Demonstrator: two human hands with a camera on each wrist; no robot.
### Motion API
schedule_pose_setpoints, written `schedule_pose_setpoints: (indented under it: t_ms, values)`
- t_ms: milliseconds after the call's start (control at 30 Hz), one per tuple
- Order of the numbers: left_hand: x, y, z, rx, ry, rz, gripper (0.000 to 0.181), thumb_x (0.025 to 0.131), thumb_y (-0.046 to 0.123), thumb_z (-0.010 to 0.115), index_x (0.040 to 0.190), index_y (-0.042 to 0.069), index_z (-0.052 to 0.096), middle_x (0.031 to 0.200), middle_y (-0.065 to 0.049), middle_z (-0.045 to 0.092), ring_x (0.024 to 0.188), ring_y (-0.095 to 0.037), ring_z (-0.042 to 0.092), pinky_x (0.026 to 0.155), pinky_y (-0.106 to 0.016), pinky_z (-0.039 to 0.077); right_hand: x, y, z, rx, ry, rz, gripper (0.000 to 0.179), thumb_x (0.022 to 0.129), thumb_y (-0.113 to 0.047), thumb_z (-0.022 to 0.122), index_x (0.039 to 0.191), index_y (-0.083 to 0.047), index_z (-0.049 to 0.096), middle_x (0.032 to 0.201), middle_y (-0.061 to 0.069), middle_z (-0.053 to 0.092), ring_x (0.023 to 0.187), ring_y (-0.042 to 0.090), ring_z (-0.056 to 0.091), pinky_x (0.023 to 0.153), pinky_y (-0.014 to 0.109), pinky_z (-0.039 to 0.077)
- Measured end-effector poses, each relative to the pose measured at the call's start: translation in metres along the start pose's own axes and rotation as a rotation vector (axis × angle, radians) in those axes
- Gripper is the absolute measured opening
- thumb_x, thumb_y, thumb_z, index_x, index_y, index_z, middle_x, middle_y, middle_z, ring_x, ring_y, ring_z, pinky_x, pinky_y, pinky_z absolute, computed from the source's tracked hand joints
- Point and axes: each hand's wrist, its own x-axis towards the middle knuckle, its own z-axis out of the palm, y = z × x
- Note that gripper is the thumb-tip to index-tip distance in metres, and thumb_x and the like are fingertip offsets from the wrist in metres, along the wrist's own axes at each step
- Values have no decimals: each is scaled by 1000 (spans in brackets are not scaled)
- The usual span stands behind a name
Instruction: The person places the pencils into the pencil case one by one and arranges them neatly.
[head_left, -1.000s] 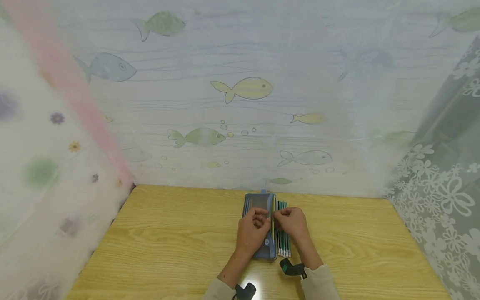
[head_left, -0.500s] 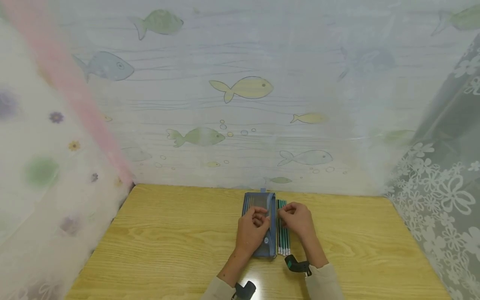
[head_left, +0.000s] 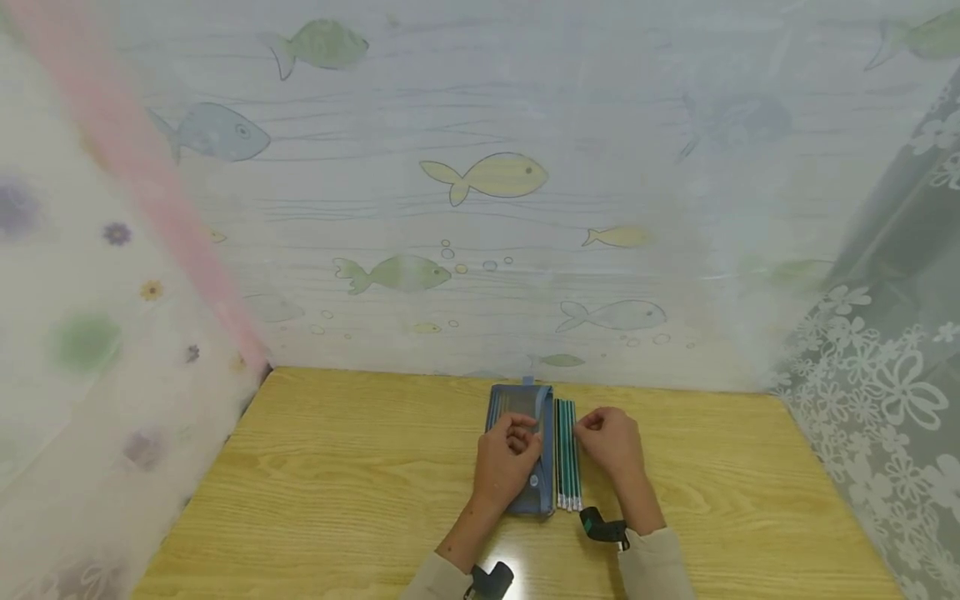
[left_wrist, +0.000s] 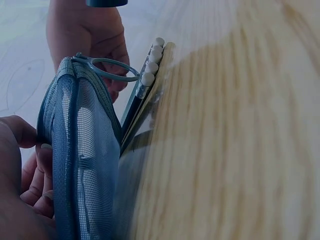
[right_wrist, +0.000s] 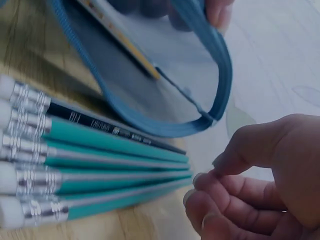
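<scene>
A blue mesh pencil case point(head_left: 546, 479) lies on the table, its zipped mouth held apart. My left hand point(head_left: 504, 467) rests over it and pinches the edge of the mouth between thumb and fingers. Inside, the right wrist view shows a pencil with a yellowish end point(right_wrist: 142, 60). Just right of the case, several pencils lie side by side: one black pencil point(right_wrist: 107, 126) and several green pencils point(right_wrist: 120, 187), with white erasers toward me. My right hand point(head_left: 613, 442) is beside their far ends, fingers loosely curled, thumb near the index fingertip, nothing between them.
The wood-grain table point(head_left: 360, 467) meets a fish-print curtain point(head_left: 480, 275) just behind the case. A lace-patterned curtain point(head_left: 877, 392) hangs along the right side. A zipper pull ring point(left_wrist: 107, 75) sticks out from the case's near end.
My right hand has moved from the case's mouth rightward across the pencils to their right side. The left hand keeps its hold on the case.
</scene>
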Motion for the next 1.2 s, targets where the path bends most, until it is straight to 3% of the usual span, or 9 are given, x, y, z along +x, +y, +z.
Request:
schedule_pose_setpoints:
  t_ms: [267, 500, 733, 1067, 1200]
  values:
    - [0, 1, 0, -2, -1, 5, 15, 95, 9, 77, 110, 8, 73, 82, -1, 72, 64, -6, 63, 59, -22, 52, -4, 0, -3, -88, -45, 47, 21, 89, -18, 76, 76, -2, 77, 74, 6, 73, 61, 18, 61, 56, 33, 49]
    - [-1, 1, -2, -21, -9, -21, 16, 94, 9, 78, 110, 10, 72, 83, 0, 72, 65, -7, 64, 60, -23, 53, -7, 2, -3, -165, -116, 111, 32, 89, -24, 77, 63, -7, 70, 64, 2, 65, 59, 18, 56, 54, 31, 43]
    - [1, 0, -2, -22, -5, -21, 16, 95, 11, 77, 110, 10, 72, 82, 2, 71, 65, -7, 63, 59, -23, 53, -4, 2, 3, -184, -98, 114, 38, 84, -22, 76, 52, -13, 58, 52, -3, 53, 51, 15, 48, 49, 29, 36]
    - [0, 2, -3, -28, -6, -16, 16, 95, 10, 77, 111, 9, 73, 81, 2, 72, 64, -7, 64, 59, -22, 52, -8, -4, 6, -247, -66, 142, 31, 84, -26, 78, 65, -6, 62, 64, 6, 62, 54, 21, 55, 47, 34, 41]
    - [0, 3, -3, -26, -5, -18, 16, 95, 11, 77, 111, 10, 73, 81, 1, 72, 64, -7, 64, 59, -22, 52, -9, -6, 6, -240, -65, 154, 33, 84, -26, 78, 63, -7, 61, 61, 4, 59, 51, 19, 52, 46, 32, 39]
